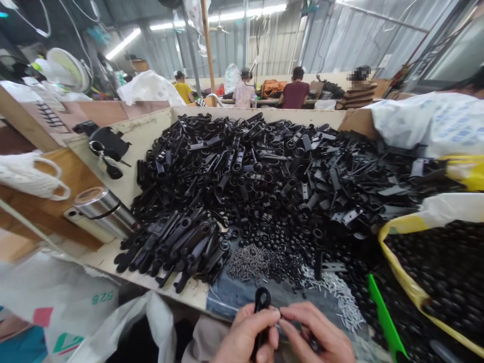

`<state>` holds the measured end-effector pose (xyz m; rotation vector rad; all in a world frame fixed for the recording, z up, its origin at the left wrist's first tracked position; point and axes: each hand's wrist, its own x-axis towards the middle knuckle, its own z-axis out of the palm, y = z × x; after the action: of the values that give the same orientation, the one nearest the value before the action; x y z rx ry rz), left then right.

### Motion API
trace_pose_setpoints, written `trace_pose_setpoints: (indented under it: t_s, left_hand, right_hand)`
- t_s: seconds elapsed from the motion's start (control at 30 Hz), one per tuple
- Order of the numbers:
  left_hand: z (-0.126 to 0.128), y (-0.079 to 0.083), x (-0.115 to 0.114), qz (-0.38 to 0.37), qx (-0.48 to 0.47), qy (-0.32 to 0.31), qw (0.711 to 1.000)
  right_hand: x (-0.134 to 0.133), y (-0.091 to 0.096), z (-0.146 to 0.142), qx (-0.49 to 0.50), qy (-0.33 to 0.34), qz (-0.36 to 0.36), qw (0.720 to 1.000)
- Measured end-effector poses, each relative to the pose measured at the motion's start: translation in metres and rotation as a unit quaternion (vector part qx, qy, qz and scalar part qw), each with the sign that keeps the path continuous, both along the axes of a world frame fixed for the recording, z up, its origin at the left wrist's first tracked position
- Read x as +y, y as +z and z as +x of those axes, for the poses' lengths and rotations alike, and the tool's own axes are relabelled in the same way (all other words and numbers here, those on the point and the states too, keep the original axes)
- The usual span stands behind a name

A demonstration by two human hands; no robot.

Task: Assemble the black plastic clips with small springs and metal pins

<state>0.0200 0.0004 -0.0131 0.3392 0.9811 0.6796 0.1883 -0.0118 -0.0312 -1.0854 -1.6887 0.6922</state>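
Left hand [244,335]: fingers and thumb closed, pinching the part from both sides.
Right hand [319,335]: fingers curled, tips pressed together against the part's side; anything small between them cannot be made out.
Held part: black moulded plastic part [260,300], matte, elongated, rounded loop end upward, held upright between the hands, low in view above the denim cloth [223,295].
Main heap: black plastic strips and looped arms [242,171], hard-edged, tangled, in a cream-coloured tray [242,113].
Small parts: black plastic rings [272,242], beside grey steel screws [247,264] and bright metal pins [336,297], loose on the cloth, nearest the hands.
Right of hands: yellow-edged plastic bag [434,272] filled with glossy black rounded pieces; flat green plastic strip [383,317] leaning at its edge.
Left of tray: brushed-steel flask [104,212], lying on its side; scissors [106,159] with dark handles, on the tray.
Background: co-workers [295,88] seated at a far bench, backs turned.
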Motion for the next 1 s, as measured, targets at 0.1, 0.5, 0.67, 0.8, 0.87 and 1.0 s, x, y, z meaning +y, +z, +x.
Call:
trace_pose_setpoints:
  t_s: [0.1,0.5,0.67,0.8,0.87,1.0]
  left_hand:
    - [0.003,-0.003,0.002,-0.014,0.012,0.008,1.000]
    - [-0.008,0.025,-0.004,0.065,-0.020,-0.031,0.997]
    - [-0.008,0.031,-0.010,0.061,0.044,-0.040,0.996]
    - [-0.010,0.020,-0.012,0.075,0.087,-0.057,0.992]
    - [-0.012,0.011,-0.012,0.094,0.109,-0.069,0.987]
    - [-0.014,0.000,-0.009,0.142,0.168,-0.082,0.972]
  right_hand:
    - [-0.002,0.000,0.000,-0.021,-0.003,-0.019,1.000]
    - [0.004,0.020,-0.001,0.009,-0.059,-0.103,0.993]
    - [0.010,0.019,-0.004,-0.047,0.002,-0.022,0.999]
    - [0.012,0.017,-0.004,-0.068,0.026,-0.013,0.997]
    - [0.012,0.016,-0.004,-0.063,0.025,-0.026,0.997]
    - [0.008,0.016,-0.007,-0.037,0.011,-0.039,0.998]
